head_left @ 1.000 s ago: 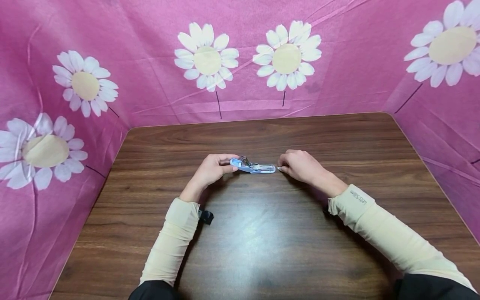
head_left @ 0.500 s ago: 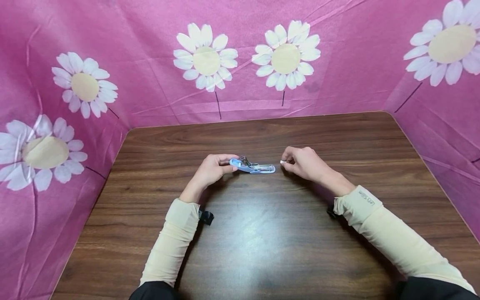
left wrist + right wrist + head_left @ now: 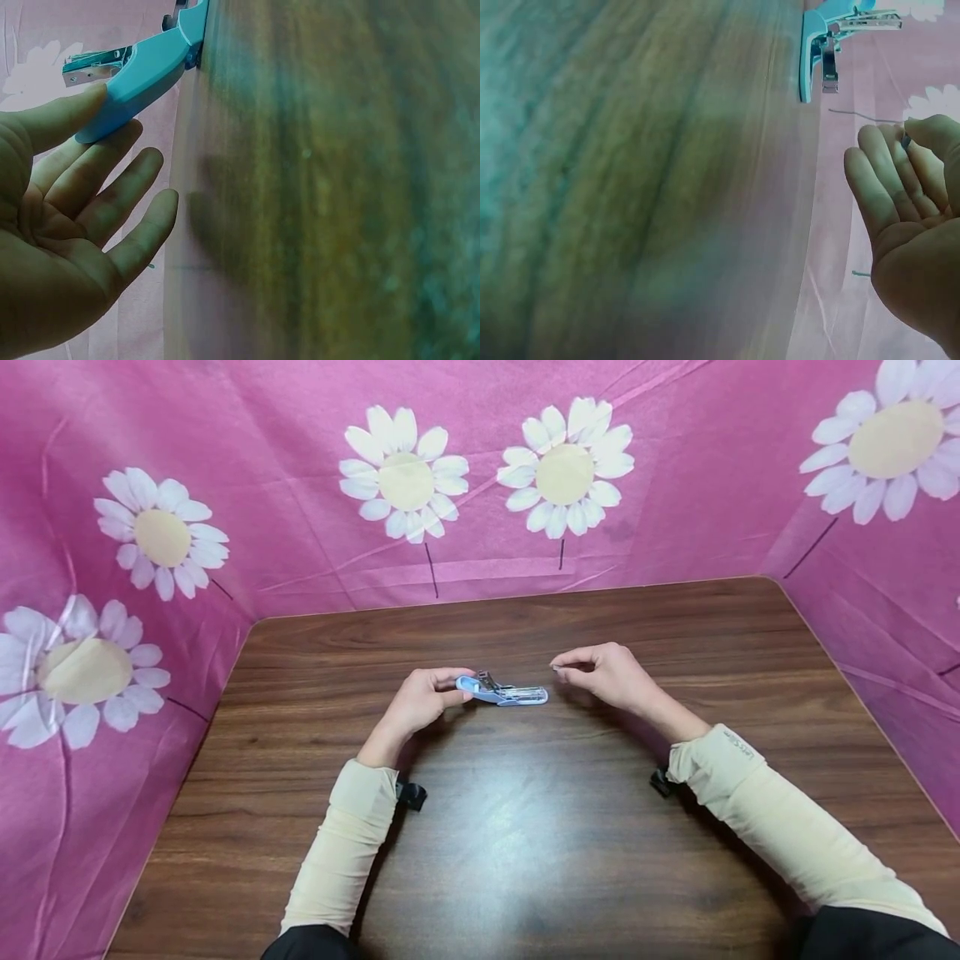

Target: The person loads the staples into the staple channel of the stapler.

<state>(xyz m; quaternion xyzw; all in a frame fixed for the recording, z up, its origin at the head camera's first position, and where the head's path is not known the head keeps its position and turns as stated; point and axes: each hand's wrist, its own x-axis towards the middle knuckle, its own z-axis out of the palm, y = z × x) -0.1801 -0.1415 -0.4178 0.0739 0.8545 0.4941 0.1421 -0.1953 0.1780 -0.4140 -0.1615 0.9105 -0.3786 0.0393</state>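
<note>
My left hand [image 3: 420, 697] grips one end of the blue stapler [image 3: 486, 695] in a narrow pinch; the lower fingers [image 3: 127, 199] lie apart from the body and give no support. The stapler sits near the middle of the wooden table [image 3: 487, 827], far end pointing to my right. A silver rail [image 3: 829, 71] runs toward that end, and a metal arm [image 3: 871, 22] stands raised. My right hand [image 3: 611, 675] is near that end, not touching it, and pinches a small dark piece [image 3: 906, 140], too small to identify with certainty.

CAUTION: Drop. The piece offers little surface to my fingertips. If the pinch slackens or the piece rolls, it may fall and be hard to recover.

CAUTION: Crushing. If I squeeze too hard, the piece may bend or break, should it be as slight as it looks.

CAUTION: Pivot. I secure the stapler at one end only. A sideways push on the far end may swing it or twist it from my grip.

CAUTION: Trapping. I judge the raised arm to be hinged. A knock may drop it onto a fingertip.
</note>
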